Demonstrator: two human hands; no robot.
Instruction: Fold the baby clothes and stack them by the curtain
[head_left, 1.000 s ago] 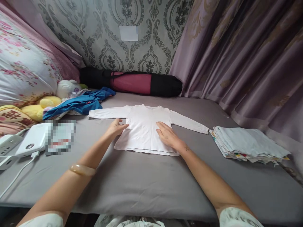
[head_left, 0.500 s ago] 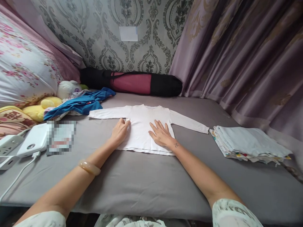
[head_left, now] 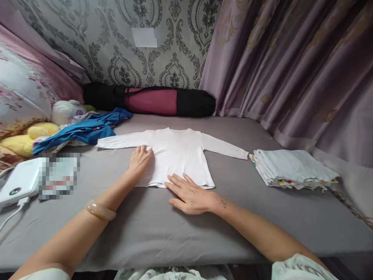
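A small white long-sleeved shirt lies flat on the grey sheet, its collar toward the wall and both sleeves spread sideways. My left hand is at the shirt's left side, just below the left sleeve, its fingers curled and pressed onto the edge of the cloth. Across the middle of the bottom hem rests my right hand, fingers spread, fingertips on the shirt and palm over the sheet.
Folded clothes are stacked at the right. A blue garment and plush toys lie at the left, behind a white power bank. A black and red long bag lies along the wall.
My right hand has slid down from the shirt's front to its bottom hem. My left hand stays at the shirt's side. The view has shifted a little to the right.
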